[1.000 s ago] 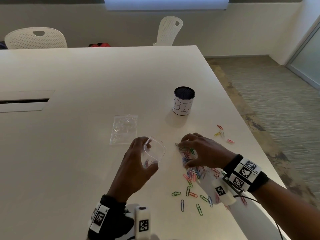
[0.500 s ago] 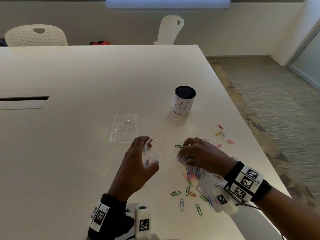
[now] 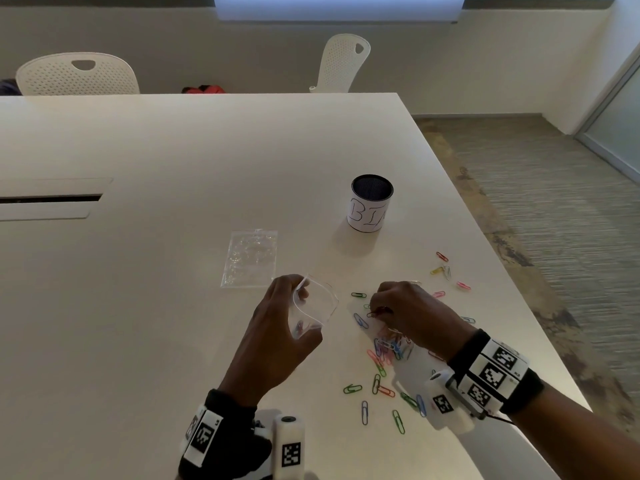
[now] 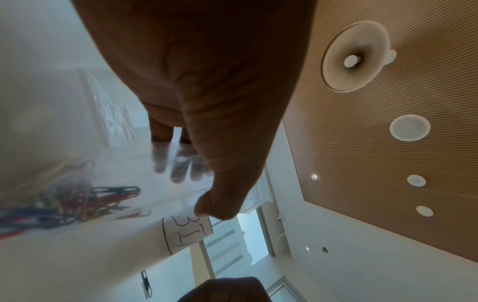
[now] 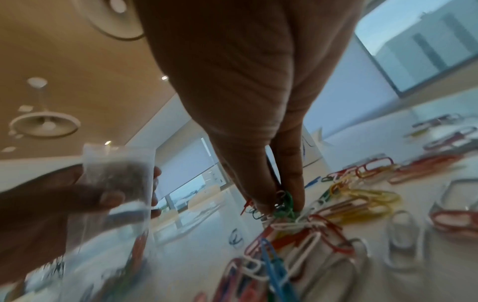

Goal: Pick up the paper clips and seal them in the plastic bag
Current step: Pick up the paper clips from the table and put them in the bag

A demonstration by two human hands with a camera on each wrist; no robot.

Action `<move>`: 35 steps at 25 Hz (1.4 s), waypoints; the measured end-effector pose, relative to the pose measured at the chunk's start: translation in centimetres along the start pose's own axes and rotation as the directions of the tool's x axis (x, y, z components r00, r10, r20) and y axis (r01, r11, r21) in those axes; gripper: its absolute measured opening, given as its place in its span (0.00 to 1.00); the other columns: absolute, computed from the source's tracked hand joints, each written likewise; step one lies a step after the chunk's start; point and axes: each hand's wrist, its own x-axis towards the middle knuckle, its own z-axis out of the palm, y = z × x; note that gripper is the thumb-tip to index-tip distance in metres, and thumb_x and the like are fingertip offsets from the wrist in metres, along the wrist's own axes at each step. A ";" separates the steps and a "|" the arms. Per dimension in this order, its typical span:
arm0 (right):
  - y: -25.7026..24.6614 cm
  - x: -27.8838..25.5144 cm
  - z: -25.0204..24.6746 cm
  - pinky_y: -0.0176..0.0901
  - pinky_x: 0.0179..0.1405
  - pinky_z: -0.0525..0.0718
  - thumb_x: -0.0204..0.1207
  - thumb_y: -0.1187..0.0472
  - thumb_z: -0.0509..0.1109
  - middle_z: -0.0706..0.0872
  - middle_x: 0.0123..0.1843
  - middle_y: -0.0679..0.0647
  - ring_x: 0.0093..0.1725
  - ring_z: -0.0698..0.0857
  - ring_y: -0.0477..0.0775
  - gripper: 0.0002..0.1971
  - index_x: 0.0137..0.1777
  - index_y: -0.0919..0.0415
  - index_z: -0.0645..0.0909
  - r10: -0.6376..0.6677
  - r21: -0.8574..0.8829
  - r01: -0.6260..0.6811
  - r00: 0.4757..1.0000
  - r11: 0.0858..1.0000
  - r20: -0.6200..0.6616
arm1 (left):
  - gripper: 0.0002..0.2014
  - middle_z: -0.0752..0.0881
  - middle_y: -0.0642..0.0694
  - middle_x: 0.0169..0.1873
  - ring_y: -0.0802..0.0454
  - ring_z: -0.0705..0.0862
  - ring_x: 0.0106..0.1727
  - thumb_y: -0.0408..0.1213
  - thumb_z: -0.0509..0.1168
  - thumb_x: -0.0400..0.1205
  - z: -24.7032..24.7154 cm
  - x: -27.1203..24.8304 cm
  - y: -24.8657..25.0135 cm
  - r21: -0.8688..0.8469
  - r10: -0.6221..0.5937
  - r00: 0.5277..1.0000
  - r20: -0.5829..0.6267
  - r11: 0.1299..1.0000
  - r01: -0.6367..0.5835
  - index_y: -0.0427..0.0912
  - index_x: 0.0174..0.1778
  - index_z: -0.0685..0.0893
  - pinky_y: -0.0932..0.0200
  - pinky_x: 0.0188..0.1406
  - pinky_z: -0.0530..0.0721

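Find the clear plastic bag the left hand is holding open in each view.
Head: plastic bag centre, held open by the left hand.
Left wrist: bag centre-left, some clips inside.
Right wrist: bag far left, blurred.
Shared landmark: the white cup with handwriting, partly hidden at.

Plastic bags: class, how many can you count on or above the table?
2: one plastic bag held open by the left hand; a second bag lies flat on the table behind it.

Your left hand [image 3: 277, 327] and right hand [image 3: 412, 313] are bare. Each wrist wears a black band [image 3: 498, 368] tiled with white plates carrying black square codes, a white camera pod [image 3: 289, 445] alongside, and a thin dark cable [image 3: 498, 418] at your right.
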 end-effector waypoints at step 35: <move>-7.1 0.3 -8.0 0.22 0.47 0.87 0.76 0.65 0.80 0.94 0.42 0.47 0.39 0.91 0.38 0.05 0.51 0.57 0.93 0.062 0.291 0.015 0.966 0.957 -0.253 | 0.29 0.80 0.58 0.58 0.61 0.81 0.59 0.43 0.79 0.75 2.1 0.3 1.5 0.022 0.039 0.998 0.052 0.999 -0.040 0.54 0.68 0.71 0.79 0.51 0.76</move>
